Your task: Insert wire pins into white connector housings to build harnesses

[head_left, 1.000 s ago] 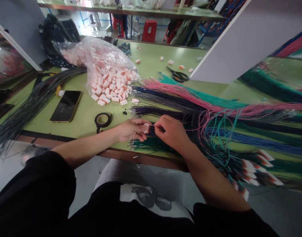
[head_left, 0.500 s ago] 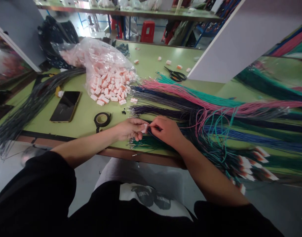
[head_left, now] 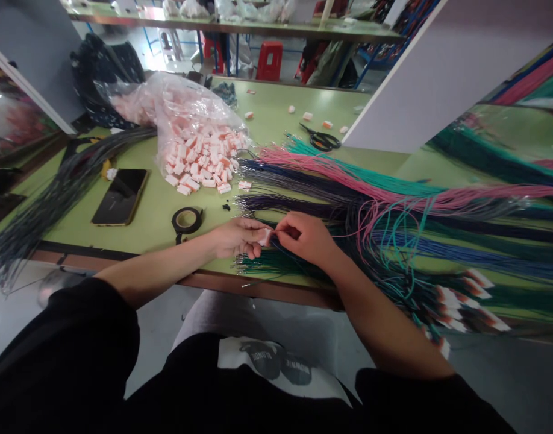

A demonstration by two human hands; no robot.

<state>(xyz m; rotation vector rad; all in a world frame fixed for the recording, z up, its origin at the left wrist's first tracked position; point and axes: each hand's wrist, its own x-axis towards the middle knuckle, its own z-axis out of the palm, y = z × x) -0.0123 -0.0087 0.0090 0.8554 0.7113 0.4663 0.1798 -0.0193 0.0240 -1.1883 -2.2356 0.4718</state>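
Note:
Between the thumb and fingers of my left hand (head_left: 238, 237) is a small white and orange connector housing (head_left: 265, 237). My right hand (head_left: 306, 237) is closed just right of it, pinching a thin pink wire (head_left: 349, 234) that runs to the housing. Whether the wire's tip sits inside the housing is too small to tell. Dark wires trail from the housing beneath my right hand. Around both hands lie bundles of loose wires with metal ends, including a dark purple bundle (head_left: 285, 205) behind and a green bundle (head_left: 276, 264) in front.
A plastic bag (head_left: 168, 102) spills many connector housings (head_left: 204, 157) onto the green table (head_left: 159, 232). Black tape (head_left: 187, 220), a phone (head_left: 120, 197) and scissors (head_left: 320, 138) lie about. Finished-looking wired connectors (head_left: 457, 301) hang at the right front edge. A white partition (head_left: 407, 78) stands at right.
My right hand has shifted very slightly right, away from the housing, still pinching the pink wire. My left hand holds the housing in nearly the same place.

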